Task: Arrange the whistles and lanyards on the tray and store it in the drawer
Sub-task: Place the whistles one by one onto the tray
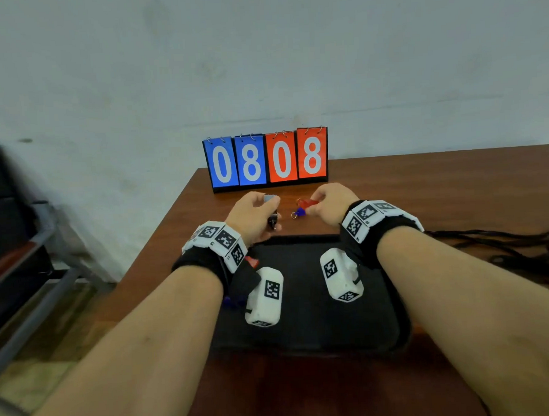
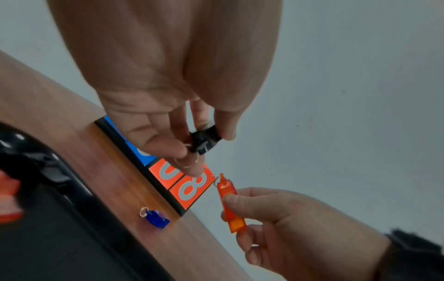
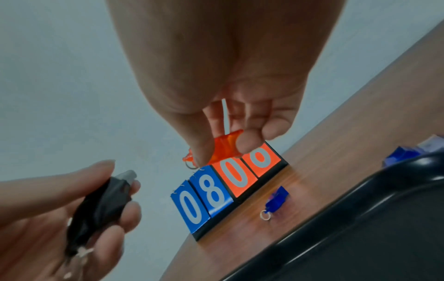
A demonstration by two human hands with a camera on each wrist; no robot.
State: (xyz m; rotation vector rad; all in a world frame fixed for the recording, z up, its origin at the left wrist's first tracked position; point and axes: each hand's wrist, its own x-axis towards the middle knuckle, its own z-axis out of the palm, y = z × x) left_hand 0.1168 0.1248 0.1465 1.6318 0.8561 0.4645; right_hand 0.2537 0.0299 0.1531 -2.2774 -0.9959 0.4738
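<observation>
Your left hand [image 1: 251, 213] fingers [image 2: 168, 144] pinch the black whistle [image 2: 204, 139]; your right hand [image 1: 328, 201] fingers [image 3: 204, 150] grip the orange whistle [image 2: 229, 203], long axis pointing ring-first at the scoreboard [image 1: 266, 159]. The blue whistle [image 1: 299, 212] lies on the bench [image 1: 425, 193] between both hands, nearer your right, ring toward the left hand, just beyond the tray [image 1: 305, 333], which lies nearest you.

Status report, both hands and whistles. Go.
Left hand grips black plastic whistle. Right hand pinches orange plastic whistle. Blue plastic whistle on table, outside black tray.
</observation>
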